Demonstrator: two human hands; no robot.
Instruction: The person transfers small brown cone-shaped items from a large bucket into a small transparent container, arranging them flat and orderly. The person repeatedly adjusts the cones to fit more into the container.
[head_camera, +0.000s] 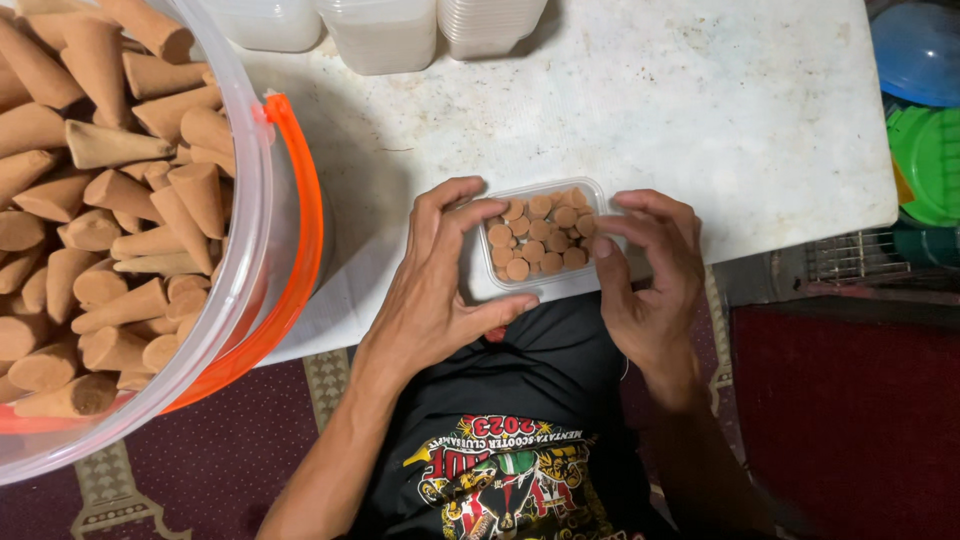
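- Left hand (440, 290) and right hand (650, 270) cup the small clear box (541, 238) — each grip clamped on a side, steadying it.
- Cones (538, 236) stand packed upright inside.
- Bucket (262, 240) of cones sits left on the white surface (700, 110).

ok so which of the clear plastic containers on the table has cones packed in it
The small clear plastic tub between the left hand and right hand, filled with upright brown cones. The clear containers along the table's far edge show no cones.

A small clear tub (541, 236) of brown cones is cupped by the left hand (440, 290) and right hand (650, 270). It is set on the white worktop (700, 110) beside a cone-filled bucket (262, 230).
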